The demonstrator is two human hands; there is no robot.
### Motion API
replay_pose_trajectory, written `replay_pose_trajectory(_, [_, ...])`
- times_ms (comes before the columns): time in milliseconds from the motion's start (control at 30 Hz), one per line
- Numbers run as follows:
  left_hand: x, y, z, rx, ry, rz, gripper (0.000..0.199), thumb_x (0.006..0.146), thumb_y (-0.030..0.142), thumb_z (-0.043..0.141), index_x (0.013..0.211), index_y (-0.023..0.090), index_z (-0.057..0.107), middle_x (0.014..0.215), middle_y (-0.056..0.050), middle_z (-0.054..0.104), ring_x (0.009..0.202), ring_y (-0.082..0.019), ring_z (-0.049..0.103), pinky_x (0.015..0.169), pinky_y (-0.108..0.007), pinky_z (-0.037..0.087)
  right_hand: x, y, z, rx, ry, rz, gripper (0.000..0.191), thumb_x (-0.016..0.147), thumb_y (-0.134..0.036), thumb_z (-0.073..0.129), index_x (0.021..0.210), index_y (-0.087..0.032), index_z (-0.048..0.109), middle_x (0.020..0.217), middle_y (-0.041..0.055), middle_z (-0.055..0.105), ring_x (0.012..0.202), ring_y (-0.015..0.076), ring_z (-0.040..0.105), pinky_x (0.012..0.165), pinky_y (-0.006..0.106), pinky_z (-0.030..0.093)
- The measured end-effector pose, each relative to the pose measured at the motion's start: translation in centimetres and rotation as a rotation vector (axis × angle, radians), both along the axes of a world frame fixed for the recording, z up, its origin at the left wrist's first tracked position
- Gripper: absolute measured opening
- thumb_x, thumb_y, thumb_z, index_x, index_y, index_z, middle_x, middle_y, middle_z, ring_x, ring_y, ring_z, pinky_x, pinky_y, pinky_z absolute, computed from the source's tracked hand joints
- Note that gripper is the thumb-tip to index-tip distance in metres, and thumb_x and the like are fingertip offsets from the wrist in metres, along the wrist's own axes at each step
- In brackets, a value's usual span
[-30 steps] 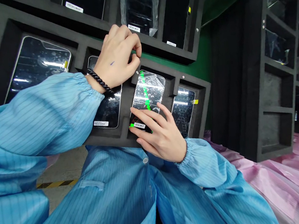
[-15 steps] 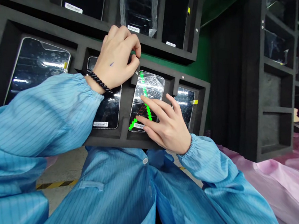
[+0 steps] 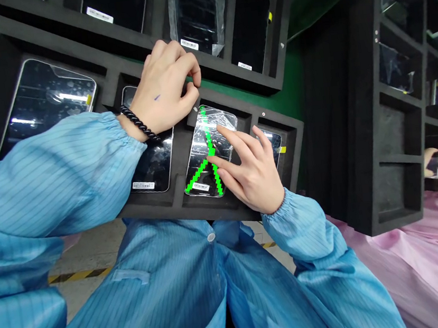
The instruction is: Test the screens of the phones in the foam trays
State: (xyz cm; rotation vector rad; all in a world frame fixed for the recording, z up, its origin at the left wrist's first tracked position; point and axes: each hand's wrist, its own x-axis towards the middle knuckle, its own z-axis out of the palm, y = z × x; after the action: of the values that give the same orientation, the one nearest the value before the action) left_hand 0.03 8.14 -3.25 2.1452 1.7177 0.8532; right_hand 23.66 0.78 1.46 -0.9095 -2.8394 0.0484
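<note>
My right hand (image 3: 252,168) has its fingers spread over a phone screen (image 3: 202,158), an index fingertip on or just above the glass. Thick green lines cross this lit screen, one from the top splitting into two branches below. A white barcode label lies at its lower end, and clear film wrinkles near the top. My left hand (image 3: 165,83) is curled near the tray's far edge, above and left of that screen; what its fingertips hold, if anything, is hidden. Under its wrist a dark screen (image 3: 153,164) with a label sits in the neighbouring compartment.
The black foam tray (image 3: 148,205) also holds a large screen (image 3: 49,99) at left and a yellow-tabbed one (image 3: 274,138) at right. Another tray (image 3: 284,65) of screens lies behind. A black rack (image 3: 400,195) stands at right, beside a person in a pink garment (image 3: 407,263).
My right fingers have moved up and to the right over the screen. The two lower green branches show longer and meet. The left hand stays curled; the whole view has shifted slightly.
</note>
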Motion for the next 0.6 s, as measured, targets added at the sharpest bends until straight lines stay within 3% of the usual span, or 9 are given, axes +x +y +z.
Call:
replay_pose_trajectory(233, [0.5,-0.7,1.4,-0.125,0.047,0.024,0.020,0.086,0.017,0.045,0.097,0.022,0.060,0.112,-0.010,0.058,0.114,-0.027,0.048,0.098,-0.044,0.042,0.4,0.8,-0.4,0.037,0.010,-0.047,0.031,0.104,-0.033,0.045,0.112,-0.027,0.075,0.152,0.0102,0.054,0.132,0.0254,0.053,0.118,0.054,0.032])
replay_pose_trajectory(600, [0.5,-0.9,2.0,-0.178,0.073,0.011,0.022,0.091,0.019,0.044,0.104,0.018,0.061,0.117,-0.009,0.056,0.116,-0.024,0.045,0.101,-0.039,0.039,0.8,2.2,-0.4,0.002,-0.015,-0.153,0.032,0.104,-0.034,0.044,0.112,-0.029,0.074,0.156,0.0054,0.049,0.135,0.0266,0.050,0.120,0.055,0.029])
